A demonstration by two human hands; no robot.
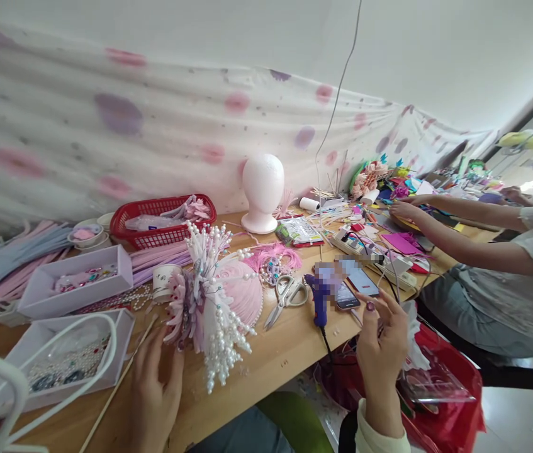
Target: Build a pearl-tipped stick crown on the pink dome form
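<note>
My left hand (153, 393) lies on the wooden table (270, 362), fingers stretched out, touching the base of a pink and white beaded headpiece (214, 302) with pearl sprays. My right hand (382, 343) hovers over the table's front edge with fingers spread, just below a phone (358, 283). A blue glue gun (319, 299) stands left of that hand. Scissors (287, 296) lie between the headpiece and the glue gun.
Two white trays of beads (77, 280) (72, 358) and a red basket (162, 220) sit at the left. A white foam head (262, 192) stands at the back. Another person (506, 264) at the right reaches over coloured paper. A red bag (440, 390) hangs below the edge.
</note>
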